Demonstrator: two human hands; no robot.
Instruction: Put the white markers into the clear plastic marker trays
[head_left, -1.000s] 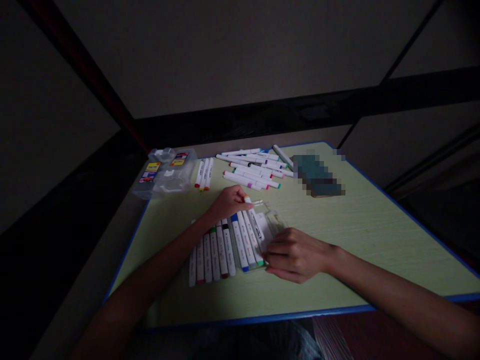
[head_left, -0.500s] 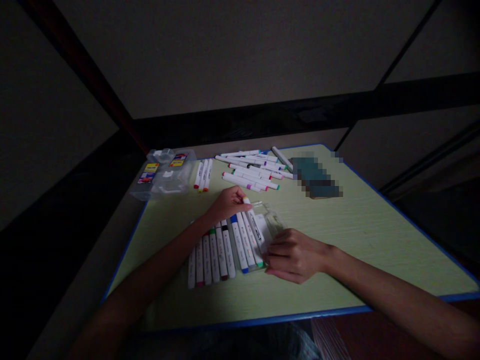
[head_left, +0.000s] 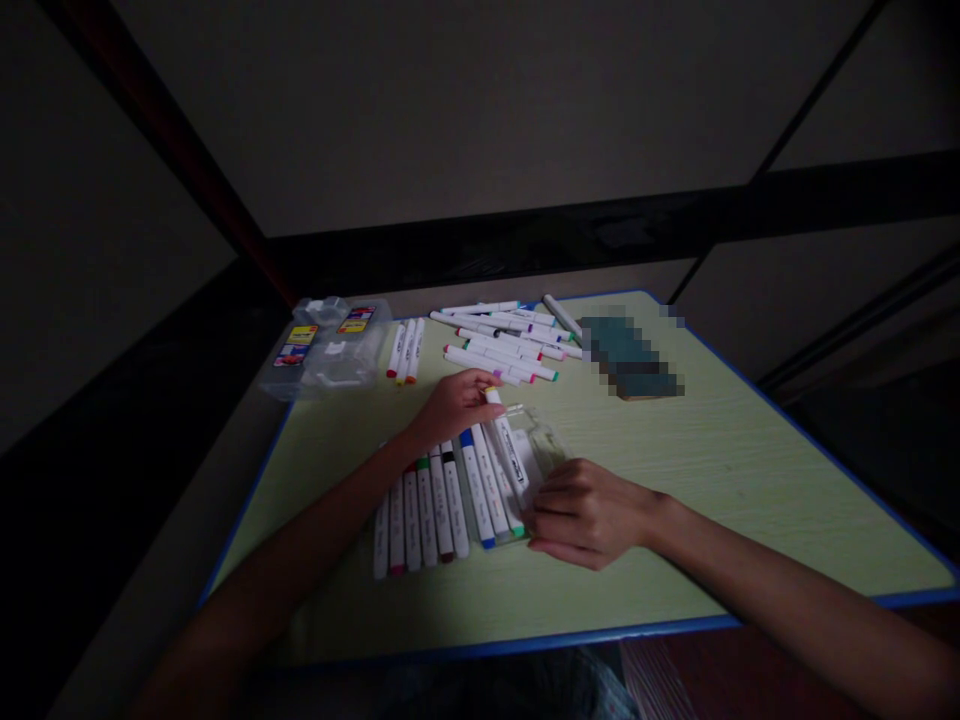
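My left hand (head_left: 459,405) is closed around the upper part of a white marker (head_left: 511,448) with a yellow end, between thumb and fingers. This marker slants over a clear plastic case (head_left: 553,440), where several white markers (head_left: 480,485) lie side by side, one with a blue cap. My right hand (head_left: 581,512) is curled at the case's lower right edge, near the lower end of the slanting marker; its fingertips are partly hidden, and it appears to grip the case. Left of the case, more markers (head_left: 420,515) lie in a row, partly under my left forearm.
A loose pile of markers (head_left: 506,340) lies at the back of the table (head_left: 750,500). Three markers (head_left: 406,352) sit apart beside clear plastic cases (head_left: 341,360) at the back left. A blurred dark green flat object (head_left: 626,350) rests at the back right.
My left index finger has lifted slightly away from the yellow end of the marker, while the thumb stays against it. My right hand has hardly moved.
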